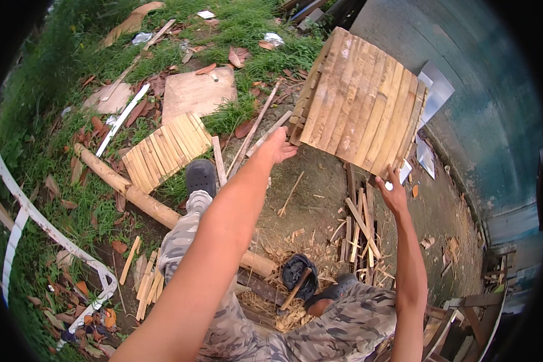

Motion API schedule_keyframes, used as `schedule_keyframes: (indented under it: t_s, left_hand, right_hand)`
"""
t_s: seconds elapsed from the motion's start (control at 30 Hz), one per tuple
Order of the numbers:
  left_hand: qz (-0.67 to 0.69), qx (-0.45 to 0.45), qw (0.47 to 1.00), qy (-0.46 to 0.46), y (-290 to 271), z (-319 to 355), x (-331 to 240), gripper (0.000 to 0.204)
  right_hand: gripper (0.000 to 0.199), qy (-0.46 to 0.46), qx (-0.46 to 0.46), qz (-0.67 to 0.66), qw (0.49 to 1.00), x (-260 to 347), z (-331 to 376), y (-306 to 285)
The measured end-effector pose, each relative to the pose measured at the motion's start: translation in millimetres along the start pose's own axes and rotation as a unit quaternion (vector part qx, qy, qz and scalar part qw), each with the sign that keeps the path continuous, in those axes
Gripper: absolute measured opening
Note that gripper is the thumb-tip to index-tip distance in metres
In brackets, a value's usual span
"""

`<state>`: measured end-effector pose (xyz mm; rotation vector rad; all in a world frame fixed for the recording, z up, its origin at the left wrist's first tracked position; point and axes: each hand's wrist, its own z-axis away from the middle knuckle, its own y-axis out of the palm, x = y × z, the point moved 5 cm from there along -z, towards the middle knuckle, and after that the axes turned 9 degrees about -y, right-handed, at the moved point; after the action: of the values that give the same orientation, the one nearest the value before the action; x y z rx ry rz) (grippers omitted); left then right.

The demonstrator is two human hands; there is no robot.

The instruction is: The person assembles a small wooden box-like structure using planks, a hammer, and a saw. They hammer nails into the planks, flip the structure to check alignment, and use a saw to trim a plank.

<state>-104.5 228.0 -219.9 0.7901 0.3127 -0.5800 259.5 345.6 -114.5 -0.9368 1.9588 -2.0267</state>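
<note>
A box-like piece covered in bamboo slats is held out ahead of me, tilted, with one slatted face toward me. My left hand grips it at the lower left corner, some fingers hidden behind the edge. Along the lower right edge, my right hand holds it with the fingertips. A flat slatted panel lies on the grass to the left, near my shoe. Below the held piece, several loose wood strips lie on the dirt.
A bamboo pole crosses the ground by my leg. Between my feet sits a black bag-lined container with a wooden-handled tool. A plywood sheet lies on the grass. White metal frame stands left; a greenish wall is right.
</note>
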Motion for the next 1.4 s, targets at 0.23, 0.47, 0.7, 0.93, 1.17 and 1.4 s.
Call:
schedule_keyframes:
  t_s: [0.23,0.47,0.7,0.93,1.17,1.4]
  left_hand:
    - [-0.230,-0.035,0.971,0.063,25,6,-12,0.126]
    - [-0.335,-0.039,0.939,0.069,32,5,-13,0.121]
    - [-0.335,-0.061,0.935,0.095,34,-9,-16,0.117]
    - [-0.379,-0.100,0.912,0.126,40,-12,-26,0.119]
    - [-0.415,-0.117,0.895,0.118,29,-24,-24,0.118]
    - [-0.477,-0.098,0.863,0.136,31,-3,6,0.115]
  right_hand:
    - [0.083,0.058,-0.029,-0.130,0.989,-26,6,-3]
    - [0.075,0.077,-0.127,-0.346,0.926,-65,6,-6]
    - [0.074,0.168,-0.158,-0.415,0.880,-83,-1,16]
    - [0.080,0.158,-0.150,-0.445,0.869,-66,-39,31]
    - [0.089,0.169,-0.184,-0.435,0.865,-72,-48,41]
    - [0.088,0.186,-0.163,-0.416,0.875,-102,-44,36]
